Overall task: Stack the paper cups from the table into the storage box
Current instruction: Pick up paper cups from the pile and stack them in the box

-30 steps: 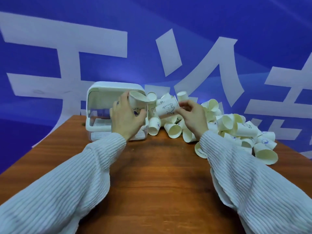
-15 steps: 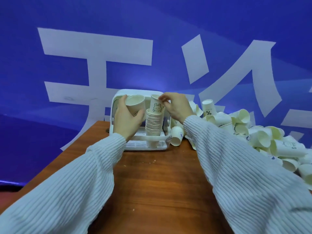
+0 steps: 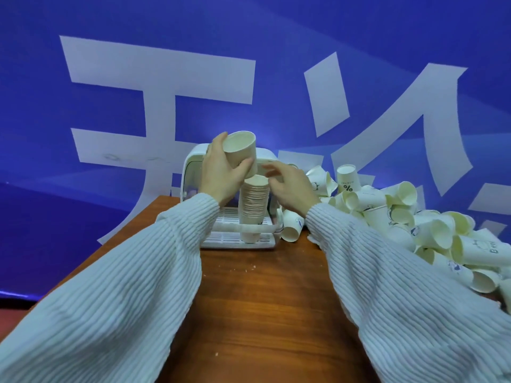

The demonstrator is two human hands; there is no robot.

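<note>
The left hand (image 3: 221, 172) is gripping a cream paper cup (image 3: 240, 150) just above the tall nested stack of paper cups (image 3: 253, 211) in the white plastic storage box (image 3: 193, 172), while the right hand (image 3: 290, 186), fingers loose and empty, is hovering at the stack's three o'clock, so seating that cup squarely on top looks next.

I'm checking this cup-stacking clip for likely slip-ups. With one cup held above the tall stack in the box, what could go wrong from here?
1. The stack in the storage box is tall and rises above the box's front wall; a push while seating the next cup could tip it.
2. The left hand holds the cup tilted, so it may go in crooked and jam.
3. The right hand hovers open beside the stack top and could knock it, or its sleeve could drag the loose cups.
</note>
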